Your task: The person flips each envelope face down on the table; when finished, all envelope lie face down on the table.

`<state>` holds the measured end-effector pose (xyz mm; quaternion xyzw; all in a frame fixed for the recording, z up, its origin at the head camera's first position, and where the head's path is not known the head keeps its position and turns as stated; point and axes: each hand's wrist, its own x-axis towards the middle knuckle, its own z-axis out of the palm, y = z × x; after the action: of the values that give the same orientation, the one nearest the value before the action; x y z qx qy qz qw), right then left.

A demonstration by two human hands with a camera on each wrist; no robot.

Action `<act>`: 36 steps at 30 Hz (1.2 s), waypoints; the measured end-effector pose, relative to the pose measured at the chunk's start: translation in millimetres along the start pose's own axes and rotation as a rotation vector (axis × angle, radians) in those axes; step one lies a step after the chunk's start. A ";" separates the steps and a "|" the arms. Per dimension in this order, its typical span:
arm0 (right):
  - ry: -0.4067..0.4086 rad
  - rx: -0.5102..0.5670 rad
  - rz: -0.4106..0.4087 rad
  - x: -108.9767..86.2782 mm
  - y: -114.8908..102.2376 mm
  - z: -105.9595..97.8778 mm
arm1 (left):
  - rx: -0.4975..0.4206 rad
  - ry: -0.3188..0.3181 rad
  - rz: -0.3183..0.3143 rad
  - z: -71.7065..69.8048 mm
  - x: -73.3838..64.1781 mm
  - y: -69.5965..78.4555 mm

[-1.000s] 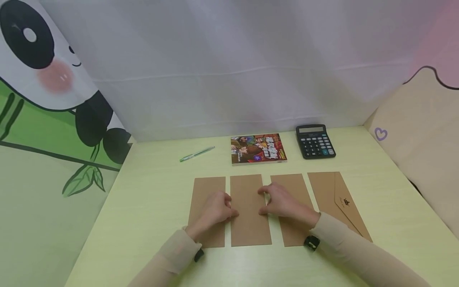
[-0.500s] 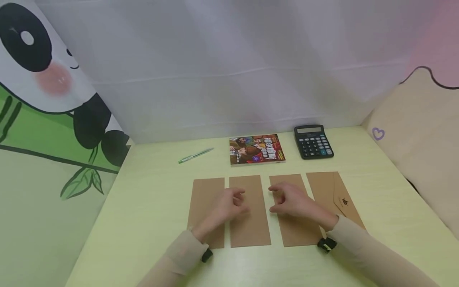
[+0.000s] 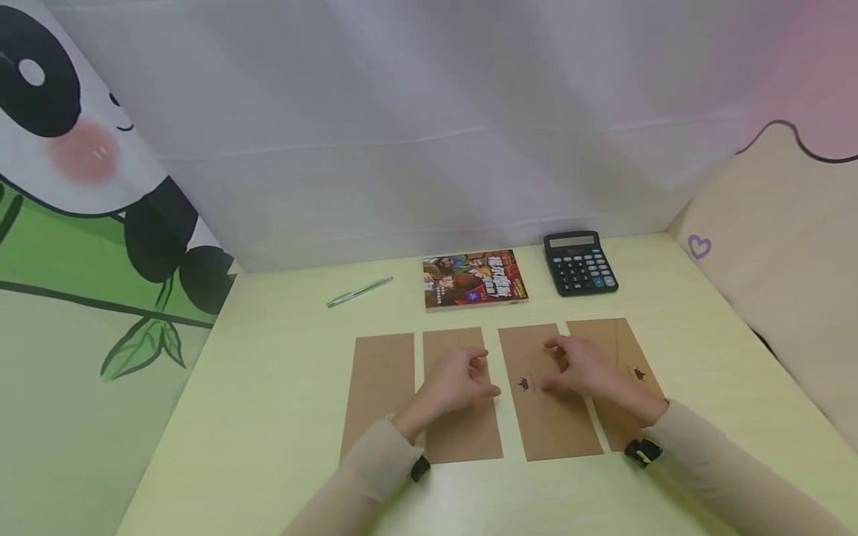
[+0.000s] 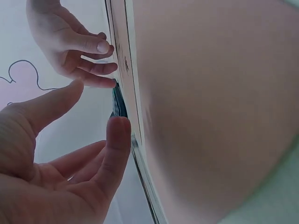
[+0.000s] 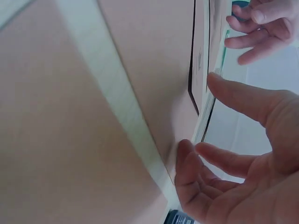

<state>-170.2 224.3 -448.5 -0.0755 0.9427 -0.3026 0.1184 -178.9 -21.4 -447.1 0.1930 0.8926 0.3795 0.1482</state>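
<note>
Fingers first: on the left hand (image 3: 458, 380) the thumb and forefinger stand apart with just air between them, so nothing's being gripped, and the right hand (image 3: 583, 368) has the same loose curve, also holding nothing. The left is over the second envelope (image 3: 462, 435), its tips reaching about to that one's right edge, while the right is over the third envelope (image 3: 553, 424) – can't tell from these angles if any tip is actually brushing paper. My guess is the hands can be that relaxed because the envelopes lie flat and the table (image 3: 281, 402) carries them. First envelope (image 3: 378, 380) is at the left end of the row, fourth envelope (image 3: 599, 339) at the right end and partly hidden by the right arm, all side by side with slim gaps, probably so none overlaps its neighbour. Third and fourth show little crown prints. Further out, behind the row, there's a green pen (image 3: 360, 292), a colourful book (image 3: 474, 280) and a black calculator (image 3: 581, 263) – presumably parked near the back edge to stay out of the hands' way, with a white cloth (image 3: 402, 171) hanging behind them
</note>
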 end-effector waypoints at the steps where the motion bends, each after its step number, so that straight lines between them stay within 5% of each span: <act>1: 0.000 -0.003 0.008 -1.2 1.3 -1.2 | 0.023 -0.007 -0.004 1.8 1.8 1.1; 9: -0.013 0.016 0.056 -9.5 6.2 -5.3 | 0.168 -0.064 0.011 17.5 10.1 10.4; 15: -0.015 0.011 0.096 -10.9 5.8 -5.4 | 0.176 -0.111 -0.038 25.1 12.5 21.8; 26: -0.014 -0.011 0.143 -10.4 8.7 -6.6 | 0.165 -0.103 -0.113 29.0 16.4 25.0; 36: -0.005 -0.016 0.148 -10.4 10.2 -8.5 | 0.191 -0.069 -0.065 35.5 17.4 22.7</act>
<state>-163.2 239.5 -445.9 -0.0071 0.9478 -0.2855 0.1420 -174.4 23.1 -456.2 0.1899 0.9249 0.2807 0.1721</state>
